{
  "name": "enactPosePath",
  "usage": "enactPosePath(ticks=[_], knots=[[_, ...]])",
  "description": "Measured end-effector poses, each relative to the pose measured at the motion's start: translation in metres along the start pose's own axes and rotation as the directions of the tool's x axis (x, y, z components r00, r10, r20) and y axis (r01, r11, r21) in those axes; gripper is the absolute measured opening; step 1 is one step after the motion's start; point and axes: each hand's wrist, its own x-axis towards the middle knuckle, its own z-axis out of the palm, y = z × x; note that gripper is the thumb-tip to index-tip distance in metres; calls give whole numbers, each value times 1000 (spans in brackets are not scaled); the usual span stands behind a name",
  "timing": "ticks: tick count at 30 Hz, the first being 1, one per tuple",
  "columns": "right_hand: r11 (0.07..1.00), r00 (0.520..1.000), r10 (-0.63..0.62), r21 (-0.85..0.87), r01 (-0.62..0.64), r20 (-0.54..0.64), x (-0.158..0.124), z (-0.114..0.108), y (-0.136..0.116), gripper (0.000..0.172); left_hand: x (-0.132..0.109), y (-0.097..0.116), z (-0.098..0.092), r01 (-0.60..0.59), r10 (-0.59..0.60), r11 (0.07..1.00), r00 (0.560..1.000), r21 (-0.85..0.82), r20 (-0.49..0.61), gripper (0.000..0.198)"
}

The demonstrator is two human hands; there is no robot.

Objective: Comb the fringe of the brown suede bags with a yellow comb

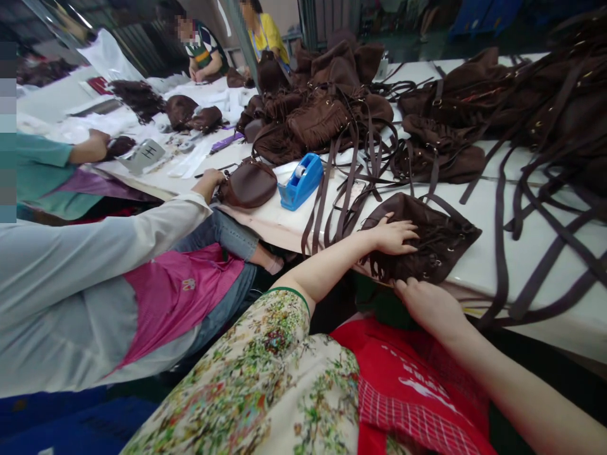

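Observation:
A dark brown fringed handbag (pixel 441 243) with metal eyelets and a strap lies on its side near the table's front edge. My left hand (pixel 394 237) rests flat on it, fingers stretched out over the fringe. At the bag's near edge, the fingers of my right hand (pixel 424 303) are closed on its rim; the fingertips are partly hidden. Long brown straps (pixel 334 196) trail over the table just left of the bag.
A blue tape dispenser (pixel 301 182) stands on the white table (pixel 478 201). Behind it are piled brown fringed bags (pixel 317 120), with more bags (pixel 535 95) at right. Left of me, a co-worker's hand (pixel 212 182) touches a round brown bag (pixel 250 183). Other people sit farther off.

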Motion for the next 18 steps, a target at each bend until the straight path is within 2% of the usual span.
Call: enactPosePath(ticks=[2,5,7,10,12,15,18], knots=[[995,995,-34,91,26,95,-16,22,-8,31,4,-5,9,-24,25,999,999,22,-32,49],[979,968,-113,191,69,225,-39,51,-15,35,4,-12,13,-33,33,999,997,-4,-71,48],[970,966,-116,234,61,229,-51,59,-12,35,4,-15,13,-38,35,999,996,-27,-84,48],[952,997,0,306,-22,72,-56,48,4,39,5,-15,14,-36,32,999,994,-34,-107,48],[938,989,116,338,-80,-90,-52,32,18,39,5,-14,15,-27,24,999,993,-29,-116,48],[925,914,272,342,-163,-300,-40,10,31,34,5,-14,15,-26,23,999,994,-29,-110,48],[930,844,341,283,-237,-413,-28,-1,32,31,4,-16,13,-32,27,998,996,-55,-88,48]])
